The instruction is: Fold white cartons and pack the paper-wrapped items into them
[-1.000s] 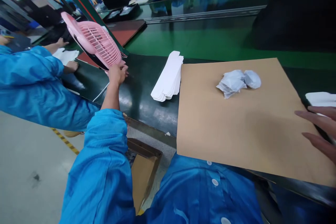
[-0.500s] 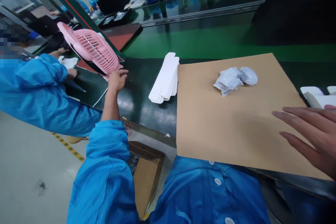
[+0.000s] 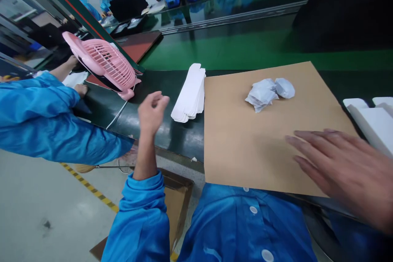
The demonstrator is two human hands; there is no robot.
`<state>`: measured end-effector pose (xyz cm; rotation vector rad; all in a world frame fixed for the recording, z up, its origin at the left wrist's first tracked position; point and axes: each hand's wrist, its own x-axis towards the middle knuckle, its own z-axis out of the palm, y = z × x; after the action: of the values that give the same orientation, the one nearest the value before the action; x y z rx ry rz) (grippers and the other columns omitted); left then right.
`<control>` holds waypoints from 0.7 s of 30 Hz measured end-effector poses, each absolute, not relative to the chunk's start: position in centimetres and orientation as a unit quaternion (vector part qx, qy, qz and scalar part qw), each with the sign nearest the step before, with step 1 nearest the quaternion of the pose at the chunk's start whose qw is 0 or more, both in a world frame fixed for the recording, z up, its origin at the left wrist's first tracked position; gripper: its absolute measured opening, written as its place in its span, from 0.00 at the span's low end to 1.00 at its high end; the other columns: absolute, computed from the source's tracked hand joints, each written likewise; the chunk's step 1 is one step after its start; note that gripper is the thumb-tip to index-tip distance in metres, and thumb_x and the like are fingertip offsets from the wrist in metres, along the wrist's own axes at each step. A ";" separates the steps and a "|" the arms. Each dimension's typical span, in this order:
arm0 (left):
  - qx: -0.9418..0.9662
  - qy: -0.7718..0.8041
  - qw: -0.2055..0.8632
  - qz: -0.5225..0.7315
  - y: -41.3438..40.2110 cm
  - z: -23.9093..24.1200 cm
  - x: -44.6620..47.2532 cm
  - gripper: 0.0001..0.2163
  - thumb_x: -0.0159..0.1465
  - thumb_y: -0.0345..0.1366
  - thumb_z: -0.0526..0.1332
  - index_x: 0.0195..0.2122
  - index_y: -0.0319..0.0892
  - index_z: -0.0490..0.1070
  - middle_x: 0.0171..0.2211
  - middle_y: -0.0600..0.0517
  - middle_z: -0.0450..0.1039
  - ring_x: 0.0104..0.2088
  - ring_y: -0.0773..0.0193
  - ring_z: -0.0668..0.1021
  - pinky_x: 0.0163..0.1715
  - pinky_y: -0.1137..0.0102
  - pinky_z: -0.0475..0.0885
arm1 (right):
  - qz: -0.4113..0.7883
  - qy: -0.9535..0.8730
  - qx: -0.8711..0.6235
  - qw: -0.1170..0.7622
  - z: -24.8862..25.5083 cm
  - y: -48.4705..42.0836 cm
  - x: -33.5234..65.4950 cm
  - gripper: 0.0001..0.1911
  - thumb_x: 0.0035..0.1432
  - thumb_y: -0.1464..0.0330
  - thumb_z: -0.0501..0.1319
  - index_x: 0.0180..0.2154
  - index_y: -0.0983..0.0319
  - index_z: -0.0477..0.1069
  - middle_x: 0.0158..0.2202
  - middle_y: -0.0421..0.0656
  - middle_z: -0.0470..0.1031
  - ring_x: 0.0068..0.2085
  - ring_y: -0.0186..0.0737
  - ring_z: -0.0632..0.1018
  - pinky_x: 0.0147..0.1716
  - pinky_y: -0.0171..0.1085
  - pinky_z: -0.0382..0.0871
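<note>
My left hand [image 3: 152, 111] hovers over the dark green bench, between a pink fan [image 3: 109, 63] and a stack of flat white cartons [image 3: 189, 94]. Its fingers are curled in towards the thumb, and nothing shows in them. My right hand [image 3: 340, 163] is held flat above the brown cardboard sheet [image 3: 233, 147], fingers stretched out, with nothing in its grasp; part of it is blurred. Towards the far side of the sheet lie small white wrapped packets [image 3: 262, 93], bunched together.
White folded boxes [image 3: 373, 120] lie right of the sheet. On the left, a co-worker's blue sleeve [image 3: 61, 118] reaches to the bench. Below the bench edge stands an open cardboard box [image 3: 175, 208]. A white cord [image 3: 117, 114] runs from the fan. Other people work behind.
My left hand has left the fan's base and moved right, towards the white cartons, with its fingers curling in. My right hand has come further left over the cardboard sheet.
</note>
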<state>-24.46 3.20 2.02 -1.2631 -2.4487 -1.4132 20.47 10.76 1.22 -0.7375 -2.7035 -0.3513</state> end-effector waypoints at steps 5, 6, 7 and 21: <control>-0.448 -0.807 -0.071 -0.380 7.0 0.0 -21.7 0.19 0.51 0.50 0.69 0.35 0.39 0.79 0.32 0.49 0.80 0.34 0.57 0.79 0.39 0.65 0.72 | -0.095 -0.970 -0.168 0.149 1.7 7.7 16.8 0.18 0.63 0.75 0.54 0.53 0.66 0.71 0.54 0.54 0.75 0.54 0.53 0.74 0.56 0.54 0.68; -0.445 -0.809 -0.074 -0.377 7.5 0.0 -22.1 0.18 0.52 0.50 0.68 0.35 0.39 0.79 0.31 0.49 0.79 0.33 0.57 0.79 0.38 0.65 0.72 | -0.083 -0.971 -0.171 0.148 1.4 7.4 16.5 0.19 0.61 0.76 0.55 0.54 0.66 0.70 0.54 0.53 0.74 0.54 0.53 0.74 0.57 0.54 0.67; -0.439 -0.812 -0.068 -0.380 7.8 0.2 -22.6 0.18 0.53 0.48 0.67 0.37 0.39 0.79 0.32 0.49 0.79 0.33 0.57 0.79 0.37 0.66 0.71 | -0.073 -0.971 -0.173 0.149 1.2 7.1 16.4 0.20 0.61 0.77 0.55 0.54 0.66 0.70 0.54 0.53 0.74 0.55 0.52 0.74 0.57 0.54 0.67; -0.465 -0.621 -0.353 -0.523 -1.6 -0.7 -2.0 0.16 0.62 0.47 0.64 0.46 0.44 0.74 0.40 0.48 0.80 0.39 0.58 0.81 0.37 0.68 0.76 | 0.600 -0.586 -0.343 0.423 2.8 8.1 12.7 0.23 0.65 0.58 0.58 0.56 0.64 0.65 0.49 0.49 0.76 0.44 0.41 0.78 0.40 0.38 0.75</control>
<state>-2.04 -1.61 -0.74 -1.9194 -2.5655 -2.1590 12.71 8.11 2.79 -0.8598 -1.4677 1.5008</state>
